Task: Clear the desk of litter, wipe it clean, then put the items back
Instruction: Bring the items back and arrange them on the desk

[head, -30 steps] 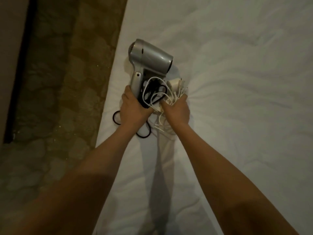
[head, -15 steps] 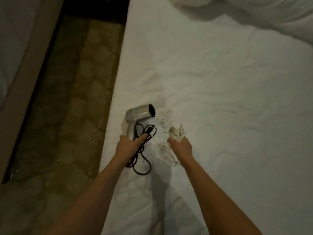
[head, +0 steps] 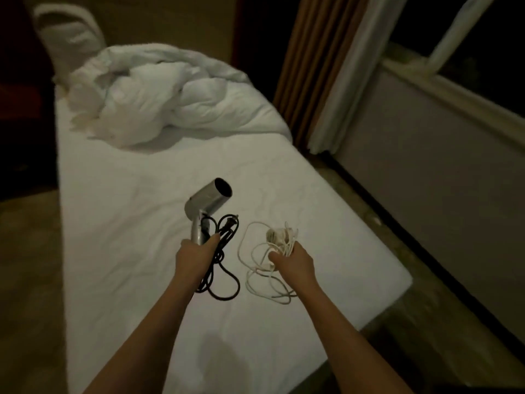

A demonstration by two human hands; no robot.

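Over the white bed [head: 136,211], both arms reach forward with an item in each hand. Curled round the lower handle of a silver hair dryer [head: 208,204], the left hand [head: 196,255] holds it with its nozzle pointing up and away; the black cord [head: 223,253] runs partly through the same grip, with the plug beside the handle and a loop hanging below the wrist. A loose bundle of white cable [head: 265,261] is bunched in the right hand [head: 292,264], fingers clenched round it and round what looks like a small white adapter at the top; several loops trail down toward the sheet. A crumpled duvet [head: 159,100] lies at the far end, with a curtain [head: 315,66] off to the right.

My reading is that these 2 items are either being parked on the bed while the desk is cleaned or being collected for return; the desk itself is out of view. Either way, keeping the 2 cords well apart is the key, since the dangling loops hang near each other and would snag easily. Gathering each tail into its own hand before moving would help. If setting them down, the flat middle of the mattress is better than the edge, and the dryer is best laid on its side so it cannot roll.
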